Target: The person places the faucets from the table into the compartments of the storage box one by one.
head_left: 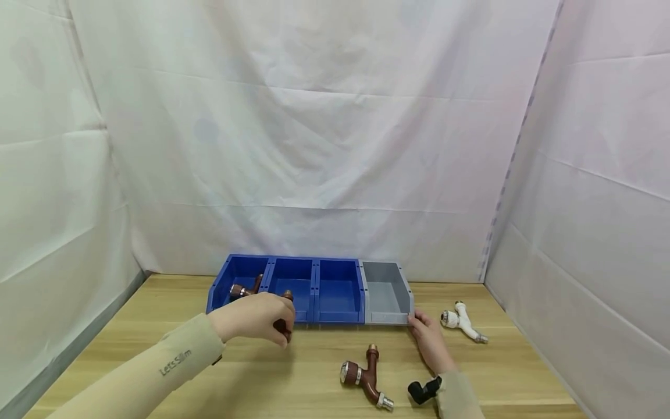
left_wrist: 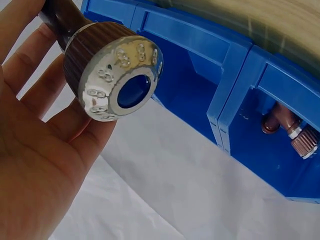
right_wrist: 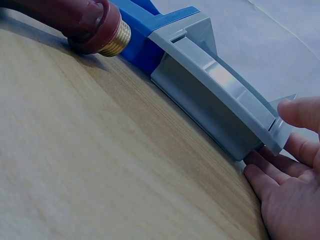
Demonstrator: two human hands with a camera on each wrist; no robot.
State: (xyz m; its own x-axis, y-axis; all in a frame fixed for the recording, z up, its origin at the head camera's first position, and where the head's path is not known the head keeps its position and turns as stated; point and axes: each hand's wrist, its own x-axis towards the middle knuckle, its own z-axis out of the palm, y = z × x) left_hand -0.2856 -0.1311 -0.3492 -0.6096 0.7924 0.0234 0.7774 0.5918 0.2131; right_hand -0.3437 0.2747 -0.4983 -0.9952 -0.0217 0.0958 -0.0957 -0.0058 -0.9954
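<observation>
My left hand (head_left: pixel 256 316) holds a dark brown tap (left_wrist: pixel 80 45) just in front of the blue bins (head_left: pixel 339 316). In the left wrist view its ribbed knob, with a silver rim and blue centre, faces the camera; fingers hide part of the body. Another brown tap (head_left: pixel 242 290) lies inside the leftmost blue bin. My right hand (head_left: pixel 430 340) grips the front right corner of the grey bin (head_left: pixel 386 318), thumb above and fingers below. On the table between the hands lies a brown tap (head_left: pixel 369 377) with a brass threaded end.
A white tap (head_left: pixel 463 323) lies on the wooden table (head_left: pixel 314 372), right of the grey bin. White cloth (head_left: pixel 324 145) hangs behind and at both sides. A black device (head_left: pixel 423 390) sits at my right wrist. Some small dark piece (head_left: pixel 217 360) shows beside the left sleeve.
</observation>
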